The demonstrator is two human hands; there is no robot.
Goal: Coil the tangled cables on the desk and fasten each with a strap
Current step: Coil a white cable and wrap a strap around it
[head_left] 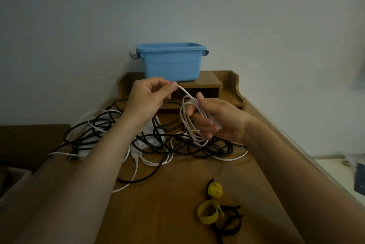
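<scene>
left hand point(150, 98) raised above the desk, thumb and fingertips pinching the free end of a thin white cable point(186, 123), other fingers curled in. right hand point(221, 123) held palm toward the camera, thumb up, fingers curled round several loose loops of the same white cable. the loops hang below the fingers; cannot tell whether their lowest part touches the pile underneath. the cable runs from the left pinch down and right into the coil in the right hand. under both hands, a tangled heap of black and white cables point(177, 146) lies across the middle of the brown wooden desk point(167, 204), with strands trailing toward the left edge. on the near right of the desk: a rolled yellow fabric strap point(214, 190), a second yellow strap loop point(208, 212) nearer the camera, and black strap loops point(229, 224) touching that second one. far end: a wooden shelf organiser point(229, 87) against the pale wall, with a light blue plastic bin point(171, 63) standing on top.
</scene>
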